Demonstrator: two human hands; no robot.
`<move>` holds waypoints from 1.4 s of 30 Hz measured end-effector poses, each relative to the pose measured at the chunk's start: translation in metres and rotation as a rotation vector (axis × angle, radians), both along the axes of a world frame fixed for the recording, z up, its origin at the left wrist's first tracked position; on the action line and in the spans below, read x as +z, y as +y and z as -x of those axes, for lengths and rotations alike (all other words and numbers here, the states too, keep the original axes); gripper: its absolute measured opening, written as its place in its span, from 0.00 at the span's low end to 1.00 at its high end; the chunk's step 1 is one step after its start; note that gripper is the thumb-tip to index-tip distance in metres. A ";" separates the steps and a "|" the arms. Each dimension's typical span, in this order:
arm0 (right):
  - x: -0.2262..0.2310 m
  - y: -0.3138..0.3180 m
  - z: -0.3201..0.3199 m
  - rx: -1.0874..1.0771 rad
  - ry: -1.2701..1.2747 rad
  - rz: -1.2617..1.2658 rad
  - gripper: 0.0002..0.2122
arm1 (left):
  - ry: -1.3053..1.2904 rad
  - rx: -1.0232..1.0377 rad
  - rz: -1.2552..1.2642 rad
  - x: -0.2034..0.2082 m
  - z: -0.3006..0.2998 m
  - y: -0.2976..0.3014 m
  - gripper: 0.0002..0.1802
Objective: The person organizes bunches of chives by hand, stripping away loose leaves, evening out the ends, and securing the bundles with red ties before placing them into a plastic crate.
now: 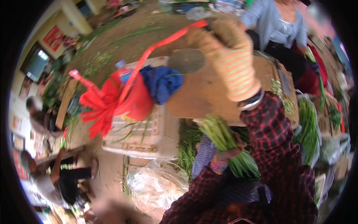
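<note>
The slender bundled greens [217,134] shade from pale to deep green.

Before the near edge of the bench [209,97], one green bunch [214,132]; far left corner, one dark disc [186,61]; right edge, one knife [285,83]. One raised red strip [145,56]. On the pale crate [130,147], one red container [138,99], one blue cloth [162,84].

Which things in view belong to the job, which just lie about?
Likely in the job:
green leafy-stalk bunch in left hand
long flat red strip at striped-gloved right hand
bundled red strips

Apparently lying about:
crumpled dark-blue cloth
round dark flat disc
crumpled clear plastic bag
</note>
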State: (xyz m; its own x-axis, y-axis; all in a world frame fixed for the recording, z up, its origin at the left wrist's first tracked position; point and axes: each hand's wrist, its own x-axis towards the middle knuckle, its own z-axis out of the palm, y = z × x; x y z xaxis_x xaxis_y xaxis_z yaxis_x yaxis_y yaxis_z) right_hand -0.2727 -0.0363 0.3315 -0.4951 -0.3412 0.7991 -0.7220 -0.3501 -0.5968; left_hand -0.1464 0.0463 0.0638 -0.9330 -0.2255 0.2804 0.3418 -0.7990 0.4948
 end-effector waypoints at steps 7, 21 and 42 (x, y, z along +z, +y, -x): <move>-0.055 0.169 0.066 -0.128 -0.030 -0.184 0.08 | -0.290 0.262 -0.145 0.074 -0.020 -0.076 0.27; -0.203 0.185 0.046 -0.100 0.318 -1.045 0.07 | -0.381 0.612 2.249 0.148 0.143 -0.147 0.20; -0.225 0.178 0.042 -0.184 0.145 -1.116 0.07 | -0.692 0.302 2.622 0.060 0.212 -0.130 0.23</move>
State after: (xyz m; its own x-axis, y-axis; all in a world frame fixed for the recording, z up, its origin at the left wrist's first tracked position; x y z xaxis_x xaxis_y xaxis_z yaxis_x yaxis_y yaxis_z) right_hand -0.3149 0.1417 0.1065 -0.5390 -0.8291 0.1485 -0.7948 0.4422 -0.4157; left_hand -0.3583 -0.0836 0.1237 -0.9772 -0.2051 -0.0557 -0.1970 0.9724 -0.1249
